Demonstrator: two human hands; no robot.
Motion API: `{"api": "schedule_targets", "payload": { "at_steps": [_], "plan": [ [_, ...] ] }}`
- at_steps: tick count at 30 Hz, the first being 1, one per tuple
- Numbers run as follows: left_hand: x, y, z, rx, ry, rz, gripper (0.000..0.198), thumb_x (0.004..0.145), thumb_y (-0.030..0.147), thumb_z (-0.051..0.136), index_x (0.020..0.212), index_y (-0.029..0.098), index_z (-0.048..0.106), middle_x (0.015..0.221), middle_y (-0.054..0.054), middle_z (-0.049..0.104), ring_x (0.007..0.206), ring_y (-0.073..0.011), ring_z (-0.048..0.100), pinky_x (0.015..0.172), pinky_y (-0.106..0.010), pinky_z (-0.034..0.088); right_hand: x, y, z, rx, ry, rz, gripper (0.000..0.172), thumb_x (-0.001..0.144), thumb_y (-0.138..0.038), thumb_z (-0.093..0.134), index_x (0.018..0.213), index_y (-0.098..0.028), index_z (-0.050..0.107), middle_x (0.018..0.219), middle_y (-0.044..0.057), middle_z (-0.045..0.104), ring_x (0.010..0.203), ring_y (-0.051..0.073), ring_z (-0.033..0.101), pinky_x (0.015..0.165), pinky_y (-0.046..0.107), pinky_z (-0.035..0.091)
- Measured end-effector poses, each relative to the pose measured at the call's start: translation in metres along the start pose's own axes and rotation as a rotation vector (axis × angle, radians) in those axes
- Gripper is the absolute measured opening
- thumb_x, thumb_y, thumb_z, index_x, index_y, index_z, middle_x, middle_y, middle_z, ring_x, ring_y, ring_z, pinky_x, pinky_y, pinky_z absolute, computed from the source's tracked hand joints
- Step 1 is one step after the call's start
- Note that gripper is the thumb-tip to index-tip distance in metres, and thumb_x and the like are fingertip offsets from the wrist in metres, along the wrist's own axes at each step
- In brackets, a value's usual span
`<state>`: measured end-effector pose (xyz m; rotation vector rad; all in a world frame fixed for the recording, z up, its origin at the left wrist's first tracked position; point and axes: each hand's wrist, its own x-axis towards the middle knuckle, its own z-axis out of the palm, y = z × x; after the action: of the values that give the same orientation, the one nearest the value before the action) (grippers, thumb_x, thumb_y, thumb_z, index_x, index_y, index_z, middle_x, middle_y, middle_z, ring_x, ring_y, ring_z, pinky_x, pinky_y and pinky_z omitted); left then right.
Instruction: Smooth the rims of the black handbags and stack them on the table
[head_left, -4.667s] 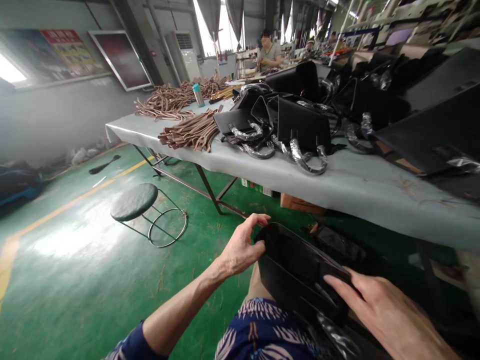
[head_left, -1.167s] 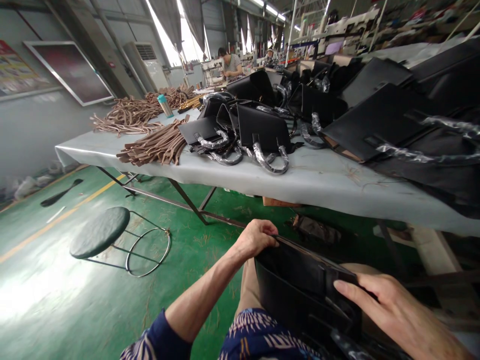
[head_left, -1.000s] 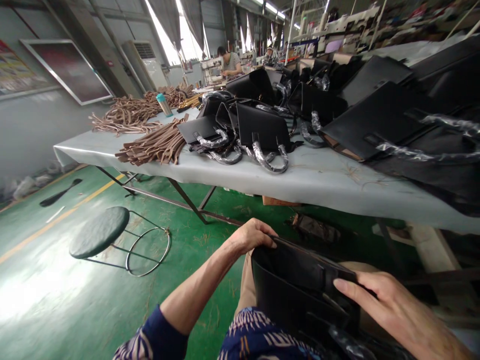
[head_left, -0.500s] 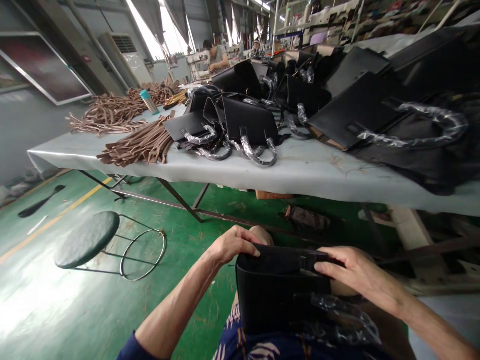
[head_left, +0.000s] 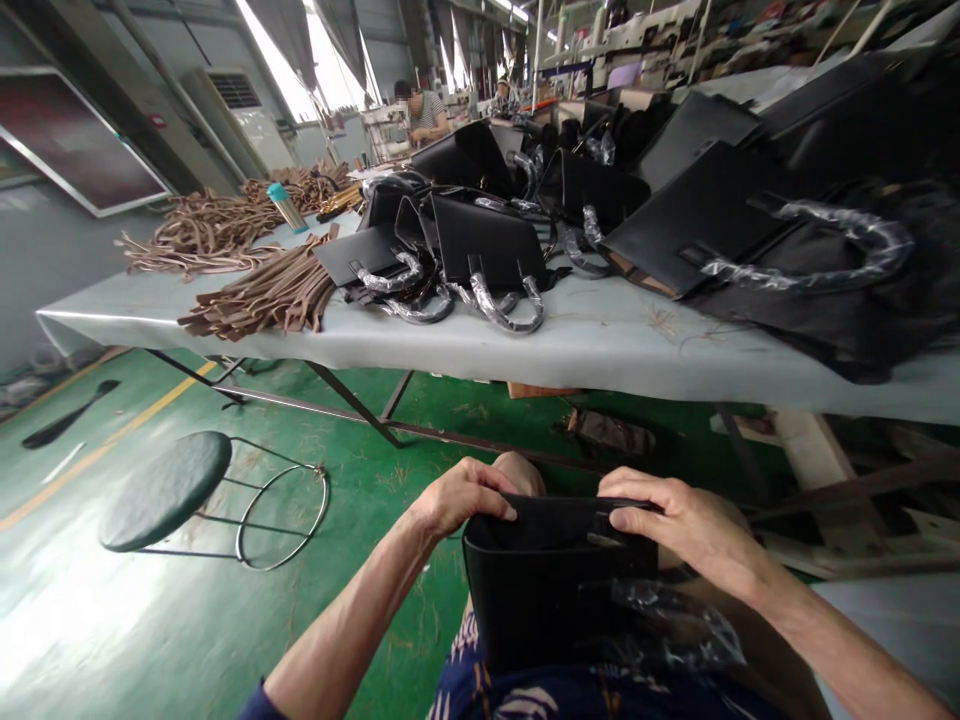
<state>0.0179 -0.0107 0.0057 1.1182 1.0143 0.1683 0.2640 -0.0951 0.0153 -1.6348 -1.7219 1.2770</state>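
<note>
A black handbag [head_left: 555, 600] rests on my lap, its mouth facing up and partly open. Clear plastic film wraps its handle [head_left: 679, 625], which lies toward the right. My left hand [head_left: 469, 495] pinches the far rim at the left corner, thumb on the inner side. With my right hand [head_left: 660, 505] I grip the same rim farther right, thumb inside beside a small tab and fingers over the outer side. The bag's inside is dark, and little of it can be made out.
A covered table [head_left: 375, 345] ahead bears several black handbags [head_left: 487, 240], bundles of brown strips [head_left: 262, 295] and a teal-capped bottle [head_left: 286, 207]. A round stool [head_left: 169, 490] stands on the green floor at left. Another person [head_left: 427, 115] sits at the back.
My right hand has slid left along the rim, closer to my left hand. The bag's mouth gapes slightly wider. The view has shifted a little to the right.
</note>
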Motion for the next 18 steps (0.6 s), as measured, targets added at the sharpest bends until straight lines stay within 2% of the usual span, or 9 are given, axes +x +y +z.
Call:
{"api": "schedule_targets", "payload": {
  "at_steps": [3,7,15,18],
  "plan": [
    [0.002,-0.002,-0.002,-0.033,-0.002,-0.041,0.019,0.049,0.016,0.065,0.067,0.012,0.069,0.055,0.0,0.064,0.047,-0.0101,0.053,0.048,-0.02,0.039,0.009,0.01,-0.001,0.131,-0.09,-0.004,0.023,0.074,-0.041,0.055,0.076,-0.02,0.067,0.087,0.001,0.059,0.081,0.018,0.054,0.074,0.027,0.041],
    [0.006,-0.005,-0.003,-0.073,-0.038,-0.081,0.021,0.046,0.015,0.068,0.066,0.012,0.068,0.055,0.001,0.063,0.046,-0.0095,0.053,0.048,-0.02,0.04,0.019,0.017,-0.005,0.277,-0.172,0.062,0.026,0.068,-0.042,0.06,0.07,-0.017,0.066,0.074,0.001,0.055,0.07,0.015,0.049,0.067,0.028,0.038],
    [0.009,-0.008,-0.006,-0.139,-0.108,-0.14,0.031,0.04,0.019,0.076,0.068,0.011,0.068,0.059,0.0,0.065,0.049,-0.0102,0.055,0.051,-0.021,0.042,0.025,0.022,-0.003,0.323,-0.24,0.119,0.024,0.068,-0.039,0.056,0.062,-0.016,0.06,0.064,-0.002,0.05,0.061,0.012,0.044,0.06,0.025,0.034],
    [0.009,-0.008,-0.006,-0.151,-0.109,-0.14,0.033,0.04,0.023,0.077,0.069,0.011,0.069,0.06,-0.001,0.065,0.051,-0.0105,0.055,0.053,-0.022,0.042,0.022,0.019,-0.003,0.303,-0.221,0.141,0.021,0.071,-0.036,0.054,0.064,-0.017,0.06,0.062,-0.004,0.047,0.059,0.011,0.042,0.057,0.024,0.032]
  ]
}}
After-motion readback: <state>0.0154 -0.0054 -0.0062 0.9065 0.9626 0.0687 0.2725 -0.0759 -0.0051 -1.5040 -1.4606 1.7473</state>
